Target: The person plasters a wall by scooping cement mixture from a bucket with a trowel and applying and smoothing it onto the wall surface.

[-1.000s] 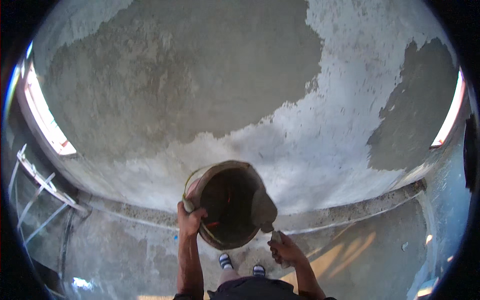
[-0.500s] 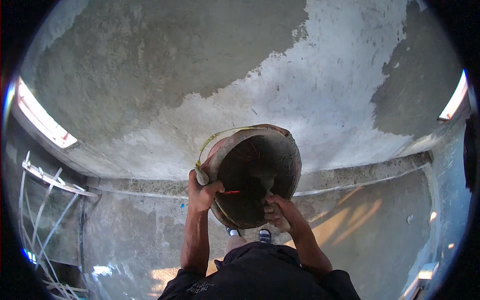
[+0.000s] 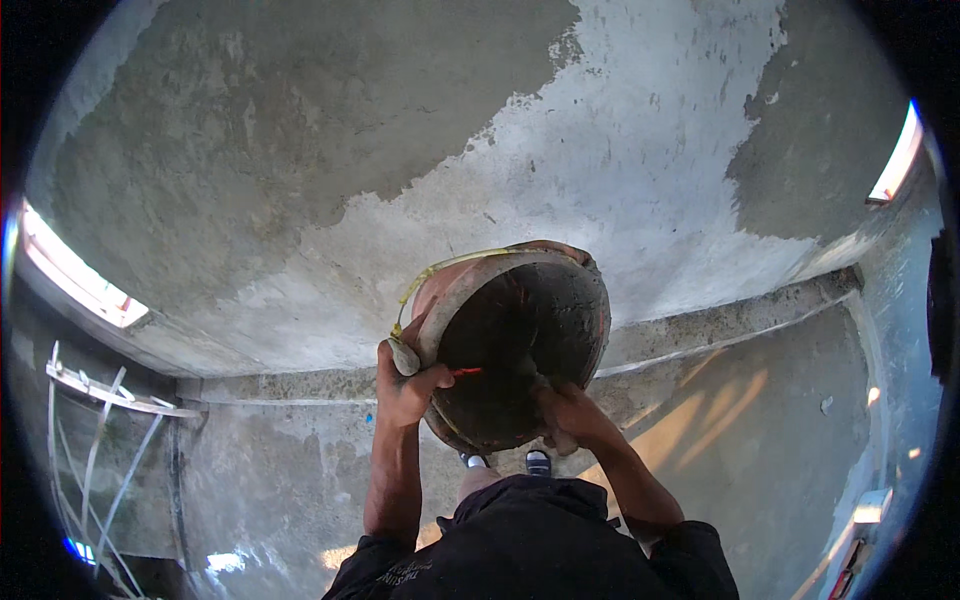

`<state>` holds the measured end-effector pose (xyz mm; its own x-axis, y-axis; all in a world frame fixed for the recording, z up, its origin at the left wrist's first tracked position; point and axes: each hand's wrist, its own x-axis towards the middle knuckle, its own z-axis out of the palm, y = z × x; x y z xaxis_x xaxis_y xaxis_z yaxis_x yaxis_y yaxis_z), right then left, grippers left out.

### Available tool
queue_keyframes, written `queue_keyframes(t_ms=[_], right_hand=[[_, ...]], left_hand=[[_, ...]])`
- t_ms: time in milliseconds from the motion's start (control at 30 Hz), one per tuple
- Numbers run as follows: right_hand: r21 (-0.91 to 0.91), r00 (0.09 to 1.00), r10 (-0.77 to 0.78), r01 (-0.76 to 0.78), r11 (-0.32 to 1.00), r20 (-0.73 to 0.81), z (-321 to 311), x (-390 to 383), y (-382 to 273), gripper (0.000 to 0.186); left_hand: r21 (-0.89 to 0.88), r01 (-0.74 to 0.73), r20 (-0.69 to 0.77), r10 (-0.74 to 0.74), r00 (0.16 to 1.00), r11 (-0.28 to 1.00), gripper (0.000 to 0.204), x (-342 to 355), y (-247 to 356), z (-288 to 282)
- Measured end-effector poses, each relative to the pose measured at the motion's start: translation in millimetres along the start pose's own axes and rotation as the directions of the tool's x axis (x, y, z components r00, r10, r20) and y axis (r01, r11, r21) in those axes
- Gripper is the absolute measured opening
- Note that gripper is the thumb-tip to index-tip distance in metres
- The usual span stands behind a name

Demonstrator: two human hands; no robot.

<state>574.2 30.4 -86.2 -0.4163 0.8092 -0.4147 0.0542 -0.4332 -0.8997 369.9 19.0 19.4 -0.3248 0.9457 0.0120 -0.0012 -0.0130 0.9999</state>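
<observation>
In the head view, a round, mortar-crusted reddish bucket is held above the person's feet, before a partly coated grey wall. Its mouth faces the camera, tipped toward the lower right; its long axis runs back from there toward the upper left. The left hand's fingers grip the rim beside the bail's pale, rounded grip. The right hand, at the near rim, closes around a dull grey trowel, its blade nearly lost in shadow. The bucket's base is hidden; its contents are hard to make out.
</observation>
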Motion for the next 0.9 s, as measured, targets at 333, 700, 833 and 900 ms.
queue_keyframes(t_ms=[333,700,833,900], right_hand=[[0.037,0.989,0.055,-0.061,0.997,0.140,22,9,-7,0.047],[0.116,0.941,0.103,-0.147,0.982,0.323,36,17,-26,0.042],[0.152,0.964,0.031,-0.073,0.986,0.262,42,22,-18,0.035],[0.005,0.977,-0.032,0.031,1.000,0.213,41,29,-14,0.032]], left_hand=[[-0.036,-0.064,0.083,0.066,0.994,0.997,0.071,0,7,-4],[-0.022,0.044,-0.022,-0.044,0.999,0.999,0.067,6,4,-13],[-0.075,0.004,-0.009,-0.004,1.000,0.997,0.064,9,0,-18],[-0.104,0.003,-0.005,-0.004,1.000,0.995,0.064,9,1,-20]])
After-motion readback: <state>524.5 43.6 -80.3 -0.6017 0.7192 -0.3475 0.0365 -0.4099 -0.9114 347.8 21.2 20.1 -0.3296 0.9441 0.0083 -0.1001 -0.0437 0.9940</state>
